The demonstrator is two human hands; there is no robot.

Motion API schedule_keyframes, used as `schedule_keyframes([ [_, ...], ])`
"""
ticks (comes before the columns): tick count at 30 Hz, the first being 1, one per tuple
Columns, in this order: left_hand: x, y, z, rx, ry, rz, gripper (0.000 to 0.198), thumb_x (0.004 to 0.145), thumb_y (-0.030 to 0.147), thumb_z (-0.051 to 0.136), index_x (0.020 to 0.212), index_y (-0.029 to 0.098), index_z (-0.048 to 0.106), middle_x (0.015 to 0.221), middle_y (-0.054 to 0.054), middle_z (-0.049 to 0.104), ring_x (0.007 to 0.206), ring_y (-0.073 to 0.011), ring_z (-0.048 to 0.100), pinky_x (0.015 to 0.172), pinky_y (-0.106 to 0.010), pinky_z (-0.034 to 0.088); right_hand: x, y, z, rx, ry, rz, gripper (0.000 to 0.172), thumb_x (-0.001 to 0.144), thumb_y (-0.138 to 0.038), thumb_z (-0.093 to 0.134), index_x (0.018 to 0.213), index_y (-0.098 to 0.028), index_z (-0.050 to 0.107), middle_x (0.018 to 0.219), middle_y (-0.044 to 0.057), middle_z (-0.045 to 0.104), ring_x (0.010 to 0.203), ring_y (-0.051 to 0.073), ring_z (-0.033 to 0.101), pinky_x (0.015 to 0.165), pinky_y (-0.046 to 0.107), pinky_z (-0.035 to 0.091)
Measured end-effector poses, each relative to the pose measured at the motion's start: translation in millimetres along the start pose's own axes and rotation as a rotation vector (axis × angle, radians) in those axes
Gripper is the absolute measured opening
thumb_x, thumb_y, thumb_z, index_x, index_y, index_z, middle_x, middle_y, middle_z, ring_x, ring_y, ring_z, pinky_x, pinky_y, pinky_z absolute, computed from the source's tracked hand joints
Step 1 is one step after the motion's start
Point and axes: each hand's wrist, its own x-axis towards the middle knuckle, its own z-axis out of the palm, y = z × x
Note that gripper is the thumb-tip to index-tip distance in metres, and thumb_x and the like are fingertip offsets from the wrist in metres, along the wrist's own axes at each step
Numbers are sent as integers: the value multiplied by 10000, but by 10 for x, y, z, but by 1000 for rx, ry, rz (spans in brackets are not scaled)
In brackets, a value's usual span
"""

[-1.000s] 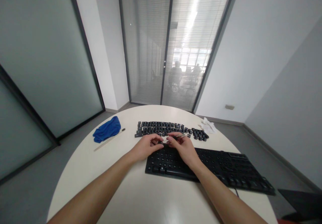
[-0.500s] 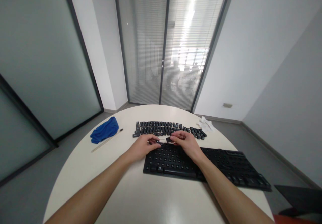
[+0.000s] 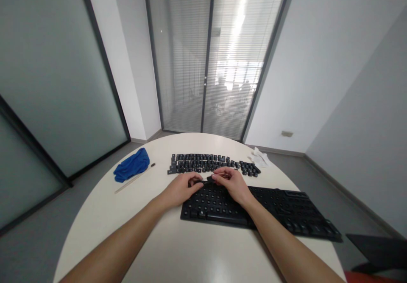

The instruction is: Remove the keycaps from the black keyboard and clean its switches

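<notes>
Keyboard (image 3: pixel 219 205): black, many keycaps (image 3: pixel 199 164) off | right hand (image 3: pixel 231 183): pinching dark piece (image 3: pixel 210 179) | left hand (image 3: pixel 184 186): hold unclear

keyboard (image 3: pixel 281 208): black; rows of pale dots are shown
loose keys (image 3: pixel 199 164): black; pale marks can be seen
held piece (image 3: pixel 210 179): black
cloth (image 3: pixel 132 165): solid blue
brush (image 3: pixel 134 180): tan handle, tipped in black
tissue (image 3: pixel 260 158): plain white
table (image 3: pixel 168 249): cream, plain
blinds (image 3: pixel 182 41): striped horizontally, pale grey, washed white at right
frame (image 3: pixel 208 49): dark grey
glass panel (image 3: pixel 57 66): tinted grey-green, plain
wall (image 3: pixel 314 58): white, shaded grey at right
floor (image 3: pixel 28 253): grey
</notes>
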Motion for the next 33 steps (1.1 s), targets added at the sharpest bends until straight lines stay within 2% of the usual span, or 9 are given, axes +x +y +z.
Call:
schedule_keyframes([
  [4, 17, 2, -34, -77, -35, -37, 281, 841, 308, 595, 1070, 174, 689, 903, -36, 704, 781, -177, 595, 703, -271, 433, -3, -20, -8, 6, 8, 6, 356, 680, -439, 810, 863, -165, 677, 781, 43, 730, 724, 185, 681, 708, 326, 525],
  [11, 32, 37, -2, 10, 37, -131, 250, 821, 301, 597, 986, 159, 720, 787, -37, 700, 725, -192, 611, 661, -276, 419, -1, 4, 10, -23, -25, -37, 315, 703, -433, 795, 855, -174, 704, 796, 39, 737, 742, 188, 679, 757, 344, 519],
  [16, 14, 33, 29, 64, 43, -141, 209, 828, 298, 583, 920, 175, 726, 700, -15, 666, 659, -182, 591, 615, -269, 386, -7, 4, 16, -57, -29, -45, 304, 714, -428, 789, 869, -174, 726, 832, 52, 752, 774, 200, 685, 779, 350, 519],
  [22, 15, 66, -19, 39, 4, -128, 213, 827, 315, 596, 932, 178, 720, 683, -9, 680, 634, -176, 592, 588, -255, 372, -8, 19, 27, -43, -30, -63, 292, 714, -426, 791, 862, -179, 741, 854, 53, 758, 785, 204, 683, 767, 339, 518],
  [25, 21, 57, -14, -37, -18, -160, 238, 835, 339, 594, 952, 164, 705, 715, -24, 713, 648, -183, 621, 582, -252, 390, -18, 21, 34, -33, -43, -72, 280, 716, -417, 792, 857, -180, 744, 849, 51, 759, 777, 199, 681, 766, 334, 516],
  [28, 22, 27, 11, -65, 11, -174, 297, 832, 355, 609, 1042, 161, 687, 727, -27, 714, 666, -192, 632, 589, -257, 407, -22, 20, 27, -37, -38, -69, 284, 711, -413, 797, 862, -179, 745, 845, 50, 758, 767, 193, 677, 755, 327, 511],
  [30, 18, 16, 14, -49, 2, -120, 324, 839, 329, 598, 1113, 177, 683, 782, -30, 717, 706, -195, 631, 621, -267, 421, -19, 15, 19, -43, -32, -61, 292, 707, -415, 799, 865, -175, 744, 833, 48, 756, 757, 191, 674, 749, 326, 509],
  [33, 16, 19, -22, -104, -76, -15, 323, 848, 287, 578, 1137, 190, 688, 982, -53, 722, 871, -209, 633, 751, -294, 453, -15, -8, 11, -52, -40, -53, 298, 707, -415, 795, 868, -170, 742, 818, 46, 754, 749, 188, 673, 748, 327, 508],
])
